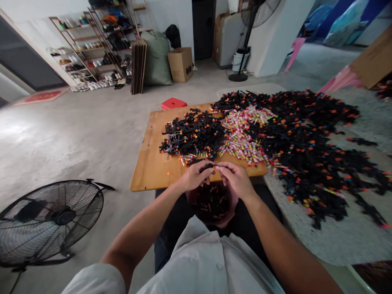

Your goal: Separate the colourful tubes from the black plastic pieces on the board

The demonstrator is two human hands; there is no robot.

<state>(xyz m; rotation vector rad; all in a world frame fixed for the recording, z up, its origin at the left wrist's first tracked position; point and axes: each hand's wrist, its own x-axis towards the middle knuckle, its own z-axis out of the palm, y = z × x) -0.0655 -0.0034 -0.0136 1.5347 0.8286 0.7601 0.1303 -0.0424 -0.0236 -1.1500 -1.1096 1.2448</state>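
My left hand (198, 175) is closed on a small black toy gun, mostly hidden by the fingers, at the near edge of the wooden board (147, 163). Fingertips of my right hand (233, 174) pinch a tiny pale and orange piece against the gun's end; its kind is too small to make out. Just beyond both hands lies a heap of black toy guns (199, 132) with orange and blue bits. Beside it is a pile of small pink and yellow tubes (241, 134). Below the hands, a reddish tub (234, 204) between my legs holds dark pieces and several tubes.
More black toy guns (306, 139) spread over the stone-look tabletop (306, 241) at right. A floor fan (61, 216) stands at lower left. Behind the board are a red stool (173, 103), a cardboard box (180, 65), a green sack (157, 59) and shoe racks (88, 53).
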